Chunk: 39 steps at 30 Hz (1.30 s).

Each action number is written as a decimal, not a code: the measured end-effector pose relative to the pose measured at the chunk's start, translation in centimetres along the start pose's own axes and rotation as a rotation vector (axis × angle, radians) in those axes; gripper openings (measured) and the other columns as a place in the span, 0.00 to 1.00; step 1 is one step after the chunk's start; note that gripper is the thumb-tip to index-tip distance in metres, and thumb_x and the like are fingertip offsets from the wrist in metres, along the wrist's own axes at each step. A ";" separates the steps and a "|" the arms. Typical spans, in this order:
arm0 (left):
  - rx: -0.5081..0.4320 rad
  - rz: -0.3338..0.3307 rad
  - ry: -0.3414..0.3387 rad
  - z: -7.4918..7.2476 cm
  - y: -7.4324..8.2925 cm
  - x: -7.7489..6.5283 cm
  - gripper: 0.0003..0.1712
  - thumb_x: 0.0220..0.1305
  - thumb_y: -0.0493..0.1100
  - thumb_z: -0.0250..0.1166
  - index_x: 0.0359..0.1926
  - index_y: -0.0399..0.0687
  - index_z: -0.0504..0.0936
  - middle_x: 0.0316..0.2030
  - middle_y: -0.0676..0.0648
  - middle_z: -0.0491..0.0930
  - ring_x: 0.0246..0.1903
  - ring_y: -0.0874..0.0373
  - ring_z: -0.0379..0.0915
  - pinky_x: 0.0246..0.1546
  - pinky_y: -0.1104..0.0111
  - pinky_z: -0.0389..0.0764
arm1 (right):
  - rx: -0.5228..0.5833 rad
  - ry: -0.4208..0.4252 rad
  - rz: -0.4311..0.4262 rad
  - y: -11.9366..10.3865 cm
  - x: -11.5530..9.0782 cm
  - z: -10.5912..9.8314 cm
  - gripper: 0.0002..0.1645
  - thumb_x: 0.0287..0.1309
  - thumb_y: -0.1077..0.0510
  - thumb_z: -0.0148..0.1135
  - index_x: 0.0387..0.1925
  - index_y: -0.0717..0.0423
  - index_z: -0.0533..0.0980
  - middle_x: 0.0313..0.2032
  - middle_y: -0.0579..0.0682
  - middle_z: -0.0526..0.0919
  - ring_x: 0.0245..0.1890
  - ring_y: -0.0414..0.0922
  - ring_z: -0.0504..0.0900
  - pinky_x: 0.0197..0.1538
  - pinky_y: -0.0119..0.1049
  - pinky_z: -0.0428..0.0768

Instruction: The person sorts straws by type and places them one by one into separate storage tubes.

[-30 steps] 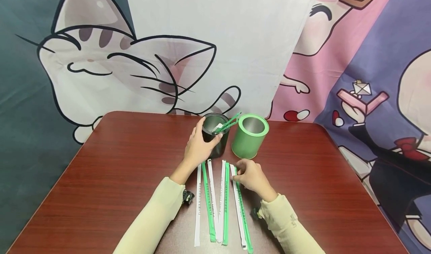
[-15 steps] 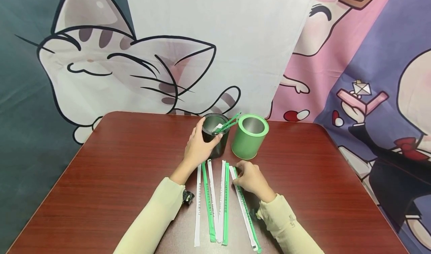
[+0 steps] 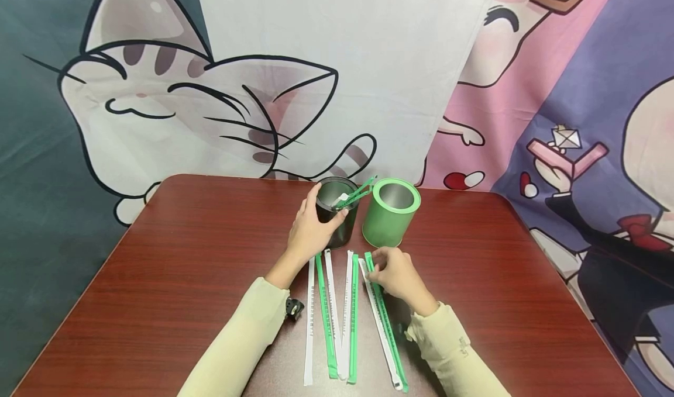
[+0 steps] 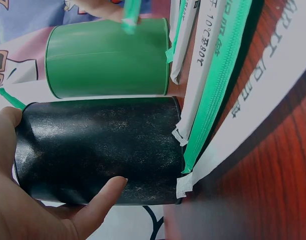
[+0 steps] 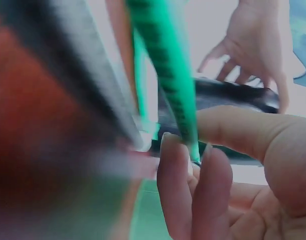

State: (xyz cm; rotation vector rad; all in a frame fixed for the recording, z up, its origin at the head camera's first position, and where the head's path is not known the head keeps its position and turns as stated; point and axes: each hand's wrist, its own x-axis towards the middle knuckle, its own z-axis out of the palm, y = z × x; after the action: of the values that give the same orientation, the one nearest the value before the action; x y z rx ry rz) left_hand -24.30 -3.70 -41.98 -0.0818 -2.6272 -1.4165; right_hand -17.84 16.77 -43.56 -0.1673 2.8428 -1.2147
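Observation:
My left hand (image 3: 309, 228) holds the black can (image 3: 343, 231) from its left side, the thumb near the rim. Wrapped green straws (image 3: 358, 192) lean out of that can to the right, with a white end among them. A long green wrapped straw (image 3: 384, 315) is pinched near its far end by my right hand (image 3: 396, 275); in the right wrist view this straw (image 5: 168, 65) runs between thumb and fingers. Close along its left side lies a white wrapped straw (image 3: 380, 332). The green can (image 3: 388, 226) stands upright beside the black one, just beyond my right hand.
Several more wrapped straws, white (image 3: 309, 327) and green (image 3: 354, 321), lie lengthwise on the brown table (image 3: 200, 280) between my forearms. A cloth printed with cartoon animals (image 3: 400, 64) hangs behind the table's far edge.
The white and green straw pair by my right hand has swung its near end to the right. The green one has since shifted slightly forward with my hand. My left hand stays on the can.

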 end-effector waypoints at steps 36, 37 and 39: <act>0.017 -0.004 0.011 0.1 -0.1 0.0 0.51 0.56 0.75 0.61 0.76 0.73 0.52 0.60 0.49 0.70 0.54 0.44 0.72 0.45 0.44 0.74 | 0.624 0.712 -0.455 -7.6 -2.7 -8.6 0.09 0.48 0.73 0.73 0.32 0.74 0.81 0.30 0.51 0.87 0.17 0.38 0.80 0.18 0.28 0.76; 0.017 -0.003 0.011 0.1 -0.1 0.0 0.51 0.56 0.75 0.61 0.76 0.72 0.52 0.61 0.48 0.70 0.54 0.43 0.72 0.45 0.44 0.74 | 0.646 0.722 -0.468 -7.8 -2.7 -8.6 0.09 0.48 0.73 0.73 0.33 0.75 0.81 0.31 0.51 0.87 0.19 0.39 0.82 0.18 0.28 0.76; 0.018 -0.003 0.010 0.1 -0.1 0.0 0.51 0.56 0.75 0.61 0.76 0.72 0.52 0.61 0.48 0.70 0.54 0.43 0.72 0.45 0.44 0.74 | 0.676 0.738 -0.487 -8.2 -2.8 -8.7 0.09 0.48 0.74 0.72 0.33 0.76 0.80 0.32 0.51 0.88 0.22 0.39 0.84 0.18 0.29 0.76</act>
State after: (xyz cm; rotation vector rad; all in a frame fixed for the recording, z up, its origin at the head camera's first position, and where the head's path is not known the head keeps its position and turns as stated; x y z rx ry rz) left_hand -24.36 -3.63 -42.13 -0.0694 -2.6330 -1.3900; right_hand -15.10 17.78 -31.62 -0.4777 2.7391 -2.7515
